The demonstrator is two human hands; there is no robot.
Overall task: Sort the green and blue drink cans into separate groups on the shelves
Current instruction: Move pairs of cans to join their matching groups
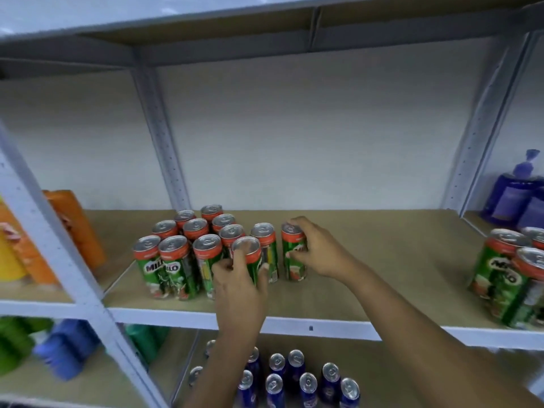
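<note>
Grey metal shelving (164, 148) with tan boards, seen from in front and above. On the middle shelf board (368, 260), a tight cluster of green cans (182, 254) left of centre, all upright, long axes vertical, silver pull-tab tops up, red bands under the rims. Well apart at the right end of the same board, a second small group of green cans (506, 275), also upright, leaning outward only through lens distortion. On the lower shelf (382, 366), a group of blue cans (294, 375), upright too, tops facing the camera.

Reaching in from below, left hand (240, 285) curled round the front green can (250, 257) at the right edge of the cluster, thumb on its left side, fingers wrapped round the right; can vertical, base at or close to the board, contact not clear. Reaching in from the lower right, right hand (316, 251) gripping the rightmost green can (294, 254), fingertips over its rim, thumb pressed on its side; can upright, just beside the cluster, standing on the board.

At far left, orange packets (73, 228) on the middle level, green and blue packages (64, 348) blurred below. At far right, purple bottles (518, 198) beyond the upright post.
</note>
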